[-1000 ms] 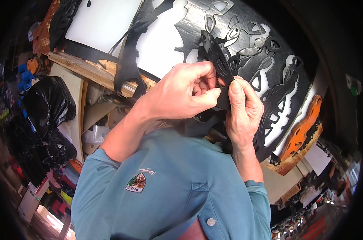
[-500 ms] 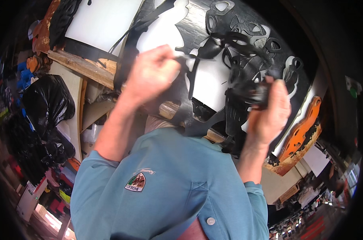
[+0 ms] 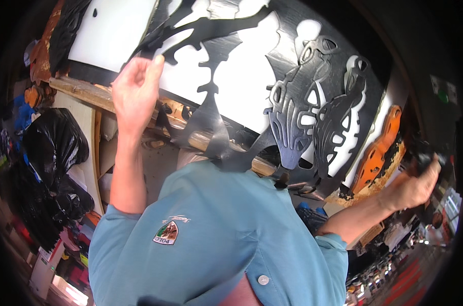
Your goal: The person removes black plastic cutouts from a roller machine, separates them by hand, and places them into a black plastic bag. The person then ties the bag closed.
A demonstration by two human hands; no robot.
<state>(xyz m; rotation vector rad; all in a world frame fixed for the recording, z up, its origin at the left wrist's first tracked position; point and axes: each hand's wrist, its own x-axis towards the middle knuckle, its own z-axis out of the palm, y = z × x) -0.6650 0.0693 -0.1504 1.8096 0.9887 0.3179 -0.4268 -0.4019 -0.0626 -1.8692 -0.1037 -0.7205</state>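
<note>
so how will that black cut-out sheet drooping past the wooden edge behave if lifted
The black cut-out sheet is likely floppy, since it droops past the wooden edge. It's probably light for its size, looking thin with much cut away. Its narrow strips may snag.

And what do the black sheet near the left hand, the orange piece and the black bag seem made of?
Black sheet: probably satin rubber or flexible plastic, since it bends and droops. Orange piece: perhaps smooth plastic or painted wood; its even colour leaves this open. Black bag: likely glossy plastic film, creased, with highlights.
</note>
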